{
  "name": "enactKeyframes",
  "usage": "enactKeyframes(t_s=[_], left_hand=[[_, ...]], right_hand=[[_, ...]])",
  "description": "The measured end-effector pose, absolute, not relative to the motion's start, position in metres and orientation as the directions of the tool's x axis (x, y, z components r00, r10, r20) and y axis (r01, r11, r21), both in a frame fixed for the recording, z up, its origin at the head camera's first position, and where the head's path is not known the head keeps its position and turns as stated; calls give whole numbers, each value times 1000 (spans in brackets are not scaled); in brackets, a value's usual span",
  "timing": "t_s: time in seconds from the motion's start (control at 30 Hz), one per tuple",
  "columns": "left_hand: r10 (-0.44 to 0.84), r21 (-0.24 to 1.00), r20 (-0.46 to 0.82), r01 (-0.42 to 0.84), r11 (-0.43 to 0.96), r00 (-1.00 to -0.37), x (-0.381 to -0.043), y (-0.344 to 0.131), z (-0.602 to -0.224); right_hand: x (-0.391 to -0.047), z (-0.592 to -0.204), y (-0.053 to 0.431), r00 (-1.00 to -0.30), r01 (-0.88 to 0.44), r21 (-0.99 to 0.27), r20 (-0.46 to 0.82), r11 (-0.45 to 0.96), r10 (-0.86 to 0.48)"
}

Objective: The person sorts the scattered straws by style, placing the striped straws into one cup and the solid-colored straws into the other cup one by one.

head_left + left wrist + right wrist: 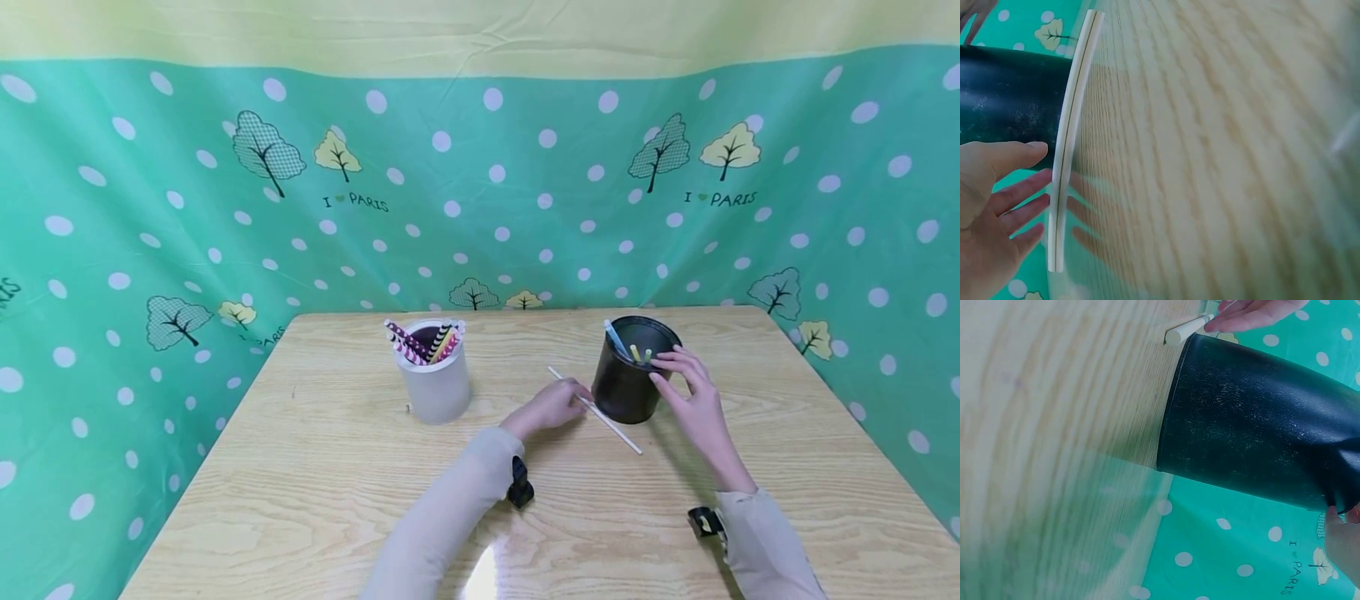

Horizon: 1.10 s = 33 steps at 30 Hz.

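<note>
A white paper straw (617, 432) lies slantwise on the table, in front of a black cup (626, 387). My left hand (558, 403) is at the straw's middle; in the left wrist view its thumb and extended fingers (1022, 212) are spread, fingertips right beside the straw (1066, 162). My right hand (693, 400) holds the black cup's rim on its right side, thumb on the outer wall and fingers over the edge. Inside the cup stand a blue straw (615, 337), a yellow straw (635, 353) and a greenish straw (648, 356). The cup stands upright.
On the left of the wooden table (300, 483) stands a frosted white cup (437, 392) with several patterned straws (408, 340). A green dotted curtain (472, 208) hangs behind the table and along both sides.
</note>
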<state>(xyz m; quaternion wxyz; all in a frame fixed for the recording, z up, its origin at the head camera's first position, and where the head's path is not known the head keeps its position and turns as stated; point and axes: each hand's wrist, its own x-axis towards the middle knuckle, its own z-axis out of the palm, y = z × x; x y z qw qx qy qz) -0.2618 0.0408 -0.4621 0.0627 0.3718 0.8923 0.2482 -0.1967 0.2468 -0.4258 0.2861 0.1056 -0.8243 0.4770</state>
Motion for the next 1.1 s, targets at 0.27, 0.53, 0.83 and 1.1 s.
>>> enactKeyframes(t_s=[0.27,0.53,0.83,1.1], left_hand=[[697,462,70,643,611,-713,-262,39,-464],[744,382,124,723,575,-657,-264,37,-469],[749,385,69,710,589,-659,-264,34,-469],[758,374,80,725,579,-647,-262,34,-468]], right_hand=[[-197,-426,246,-816,-446,-728,570,521,98],[-196,-426,246,-817,-440,-726,568,529,100],[-195,-424,246,-817,-449,-725,570,522,89],[-196,-426,247,-815,-451,-726,572,518,91]])
